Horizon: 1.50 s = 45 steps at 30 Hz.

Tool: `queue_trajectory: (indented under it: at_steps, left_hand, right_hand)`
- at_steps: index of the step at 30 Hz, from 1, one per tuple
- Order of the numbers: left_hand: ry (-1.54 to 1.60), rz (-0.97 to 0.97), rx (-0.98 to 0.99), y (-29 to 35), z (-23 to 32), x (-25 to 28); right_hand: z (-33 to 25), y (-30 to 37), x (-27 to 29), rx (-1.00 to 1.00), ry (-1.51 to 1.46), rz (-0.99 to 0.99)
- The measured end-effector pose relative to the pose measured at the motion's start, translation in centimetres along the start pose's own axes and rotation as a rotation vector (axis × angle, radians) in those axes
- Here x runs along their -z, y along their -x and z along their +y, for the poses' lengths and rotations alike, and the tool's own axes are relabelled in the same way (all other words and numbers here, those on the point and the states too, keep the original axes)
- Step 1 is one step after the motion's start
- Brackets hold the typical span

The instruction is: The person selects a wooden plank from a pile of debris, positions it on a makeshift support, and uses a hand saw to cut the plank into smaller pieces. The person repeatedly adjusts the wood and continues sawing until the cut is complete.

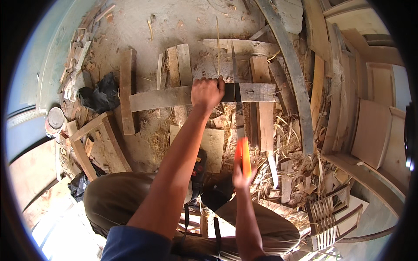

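My left hand [207, 92] is closed over a long weathered wooden board [161, 99] that lies crosswise, and presses down near its middle. In my right hand [243, 176] is the orange handle of a handsaw [239, 119]. The saw's thin blade crosses the board just right of my left hand, its far end reaching past the board's far edge. Beneath the board's right part stands a wooden block [262, 122], and other wood pieces [183, 65] lie under its middle. Its left end meets an upright-lying timber [128, 91]. The depth of any cut is hidden.
A long curved plank [294, 74] runs down the right side, beside wooden panels [370, 130]. Shavings and scraps [287, 174] litter the floor. A black plastic bag [101, 93] and a small can [55, 118] are at the left. A slatted wooden piece [324, 222] lies lower right.
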<state>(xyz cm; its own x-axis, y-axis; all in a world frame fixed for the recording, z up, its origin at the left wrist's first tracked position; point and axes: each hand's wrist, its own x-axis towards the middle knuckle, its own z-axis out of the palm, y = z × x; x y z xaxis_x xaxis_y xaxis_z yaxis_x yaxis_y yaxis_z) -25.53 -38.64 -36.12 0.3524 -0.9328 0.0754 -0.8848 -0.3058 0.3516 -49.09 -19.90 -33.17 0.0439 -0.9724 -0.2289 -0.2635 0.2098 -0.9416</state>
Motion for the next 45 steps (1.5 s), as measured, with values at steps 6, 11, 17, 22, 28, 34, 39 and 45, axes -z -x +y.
queue_trajectory:
  at_steps: [6, 11, 17, 22, 28, 34, 39, 45]
  left_hand:
    - [0.021, -0.050, 0.012, -0.5, -0.5, -0.3]
    - [0.042, -0.046, 0.010, -0.2, -0.3, -0.3]
    - [0.020, -0.005, -0.016, -0.3, -0.2, -0.5]
    - [-0.009, -0.062, -0.016, -0.3, -0.4, 0.0]
    - [0.041, 0.023, -0.032, -0.6, -0.4, -0.4]
    - [0.000, -0.006, -0.019, -0.1, -0.7, -0.3]
    - [0.050, 0.004, -0.035, 0.3, 0.4, -0.8]
    - [-0.010, -0.043, 0.005, -0.7, -0.1, -0.4]
  right_hand:
    - [-0.2, -0.9, 0.0, 0.163, 0.170, -0.027]
    - [1.3, 1.7, 0.8, 0.191, 0.125, 0.066]
    - [1.2, -3.7, -1.5, 0.228, 0.095, -0.006]
    - [2.1, 2.9, 1.1, 0.083, -0.004, 0.076]
    - [-0.5, -4.8, -2.0, 0.066, 0.088, 0.039]
    - [1.4, 1.9, 1.7, 0.244, 0.150, -0.025]
    - [-3.8, -9.1, -3.3, -0.023, -0.090, 0.069]
    - [2.0, 4.4, 3.3, 0.061, 0.058, 0.024]
